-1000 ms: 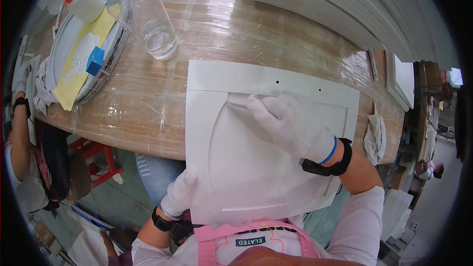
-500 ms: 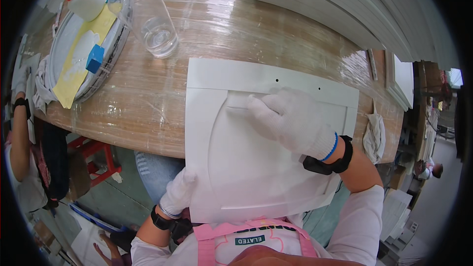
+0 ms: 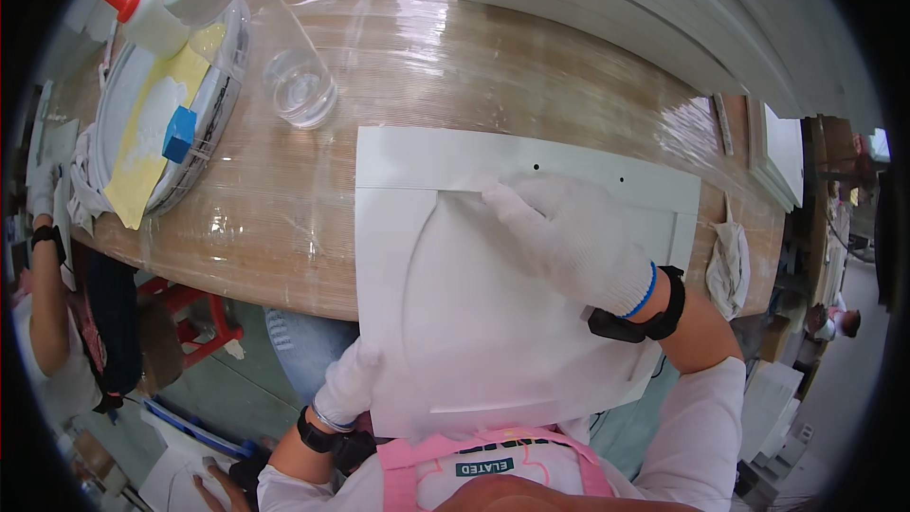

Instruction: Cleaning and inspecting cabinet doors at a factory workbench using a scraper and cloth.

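A white panel (image 3: 531,322) with a raised frame, a curved inner edge and two small dark holes lies across the table's near edge, reaching toward my body. My right hand (image 3: 559,228), in a white knit glove with a blue cuff trim, is pinched closed over the panel's upper frame. A thin pale strip showed at its fingertips a moment ago; now it blends with the frame edge. My left hand (image 3: 349,381), also gloved in white, grips the panel's lower left edge, its fingers partly hidden.
A clear plastic bottle (image 3: 301,85) with a white cap stands left on the film-wrapped table (image 3: 275,199). Beside it a round lid (image 3: 220,100) carries a glue bottle (image 3: 156,27), a yellow sheet (image 3: 133,180) and a blue block (image 3: 179,135). White boards (image 3: 607,9) are stacked at the back; a cloth (image 3: 728,270) hangs right.
My right hand has shifted slightly up against the panel's frame corner, and the thin strip no longer stands out. The left hand keeps its hold. The whole view has shifted a little.
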Tool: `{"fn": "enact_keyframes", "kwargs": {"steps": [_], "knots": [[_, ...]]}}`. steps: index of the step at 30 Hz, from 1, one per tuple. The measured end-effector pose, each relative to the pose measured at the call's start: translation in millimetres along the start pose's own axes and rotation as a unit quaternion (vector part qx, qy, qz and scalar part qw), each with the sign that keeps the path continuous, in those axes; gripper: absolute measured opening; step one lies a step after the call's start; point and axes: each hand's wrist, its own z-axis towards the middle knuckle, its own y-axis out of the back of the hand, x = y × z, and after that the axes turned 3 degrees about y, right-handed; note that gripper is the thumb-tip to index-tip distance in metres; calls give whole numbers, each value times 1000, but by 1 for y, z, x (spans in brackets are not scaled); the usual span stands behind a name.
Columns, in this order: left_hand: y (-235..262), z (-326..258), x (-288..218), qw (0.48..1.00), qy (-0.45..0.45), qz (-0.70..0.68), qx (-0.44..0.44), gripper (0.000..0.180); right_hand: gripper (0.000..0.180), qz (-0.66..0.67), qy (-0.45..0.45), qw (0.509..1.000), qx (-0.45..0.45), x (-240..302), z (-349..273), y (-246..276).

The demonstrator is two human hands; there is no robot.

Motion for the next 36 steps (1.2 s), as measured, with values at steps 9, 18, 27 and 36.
{"fn": "enact_keyframes", "kwargs": {"steps": [9,18,27,36], "knots": [[7,-2,6,1000,7,13,-5,75,34,-46,100,988,109,-1,-25,4],[-8,2,10,992,-60,-21,-110,56,21,-97,56,979,-169,-61,-153,14],[-15,3,3,986,-104,17,-127,51,17,-115,-145,911,-369,-82,-204,13],[-17,3,1,987,-97,-14,-124,47,17,-218,-145,896,-359,-100,-155,3]]}}
